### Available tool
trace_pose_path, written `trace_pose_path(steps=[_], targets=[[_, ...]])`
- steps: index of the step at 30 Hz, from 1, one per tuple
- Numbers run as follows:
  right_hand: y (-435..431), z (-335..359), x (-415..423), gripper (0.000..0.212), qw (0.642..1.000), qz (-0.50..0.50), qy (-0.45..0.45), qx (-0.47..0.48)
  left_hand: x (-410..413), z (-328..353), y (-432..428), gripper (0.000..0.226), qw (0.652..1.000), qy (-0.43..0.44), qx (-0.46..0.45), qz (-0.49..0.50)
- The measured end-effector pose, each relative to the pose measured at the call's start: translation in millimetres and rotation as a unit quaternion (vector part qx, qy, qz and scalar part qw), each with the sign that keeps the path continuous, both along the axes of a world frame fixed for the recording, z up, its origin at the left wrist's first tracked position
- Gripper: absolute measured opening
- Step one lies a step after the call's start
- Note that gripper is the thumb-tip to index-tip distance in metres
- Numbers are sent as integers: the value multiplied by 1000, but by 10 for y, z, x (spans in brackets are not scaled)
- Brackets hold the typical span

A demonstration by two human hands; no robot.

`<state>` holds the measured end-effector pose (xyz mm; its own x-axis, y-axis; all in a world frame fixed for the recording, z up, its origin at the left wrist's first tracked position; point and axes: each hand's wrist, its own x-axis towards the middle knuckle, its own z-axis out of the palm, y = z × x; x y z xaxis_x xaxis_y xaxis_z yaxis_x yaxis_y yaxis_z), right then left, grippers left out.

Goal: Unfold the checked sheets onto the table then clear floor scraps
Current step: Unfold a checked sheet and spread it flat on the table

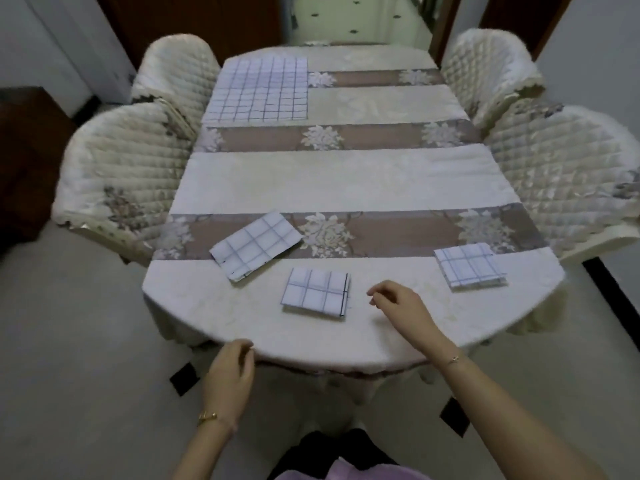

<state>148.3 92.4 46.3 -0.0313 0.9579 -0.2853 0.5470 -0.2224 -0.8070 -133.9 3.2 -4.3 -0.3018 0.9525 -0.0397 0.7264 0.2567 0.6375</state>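
Checked sheets lie on your worktop (332, 181): one unfolded sheet (258, 90) at the far left corner, and three folded ones near you, the middle folded sheet (316, 293) between the left one (255, 244) and the right one (468, 265). Your right hand (398, 303) hovers just right of the middle folded sheet, its grip loosely open and empty. Your left hand (230, 375) rests at the near worktop edge, fingers curled on nothing.

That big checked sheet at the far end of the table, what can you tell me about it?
The unfolded checked sheet lies flat at the table's far left corner, on the striped floral tablecloth. It looks like thin white cloth or paper with a dark blue grid. Fold creases divide it into panels. Neither hand touches it, and nothing rests on it.
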Motion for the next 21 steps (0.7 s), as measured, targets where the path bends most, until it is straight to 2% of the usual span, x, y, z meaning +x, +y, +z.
trace_pose_path(steps=[2,5,7,9,13,15,18,21], targets=[[229,-41,-145,20,998,29,-49,31,17,-32,123,14,996,77,26,-38],[482,-143,-355,31,991,78,-92,60,-8,-106,247,36,980,172,-15,-103],[573,-244,-466,44,983,116,-127,58,-24,-140,284,46,972,204,-33,-114],[601,-344,-554,52,974,138,-170,52,-20,-162,270,47,967,222,-36,-119],[588,-440,-655,42,961,123,-238,67,-26,-209,225,49,963,231,-63,-127],[566,-435,-652,31,975,94,-196,44,-33,-208,229,47,963,229,-69,-123],[522,-386,-558,11,997,34,-70,2,-40,-218,227,46,966,213,-61,-130],[426,-294,-425,8,997,-32,65,-29,-57,-210,226,45,971,184,-67,-141]])
